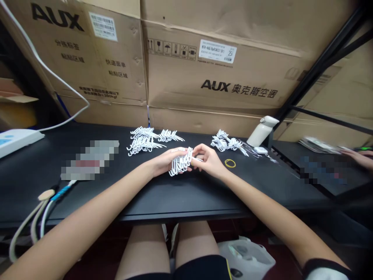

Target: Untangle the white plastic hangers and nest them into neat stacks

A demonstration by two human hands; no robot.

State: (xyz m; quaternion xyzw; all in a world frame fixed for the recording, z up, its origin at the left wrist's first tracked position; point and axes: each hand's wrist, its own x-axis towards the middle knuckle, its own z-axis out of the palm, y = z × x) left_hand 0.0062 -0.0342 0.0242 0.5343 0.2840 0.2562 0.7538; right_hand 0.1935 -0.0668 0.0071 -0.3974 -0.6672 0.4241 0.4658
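Observation:
My left hand (165,161) is closed around a bundle of white hooks (180,162), held just above the black table. The curved ends of the hooks fan out towards me. My right hand (209,160) is closed at the right end of the same bundle, its fingers bent around the straight stems. What exactly its fingertips pinch is partly hidden. To the right of that hand a yellow rubber band (230,163) lies on the table. Behind my left hand are several piled bundles of white hooks (142,140), and behind my right hand lie loose white hooks (223,140).
Large cardboard boxes (175,85) wall off the table's back. A white bottle (262,130) and a small white case (260,150) stand at the right. On the left are a blurred-out phone-like object (91,161) with its cable and a power strip (20,140). Another person's hand (357,157) shows far right.

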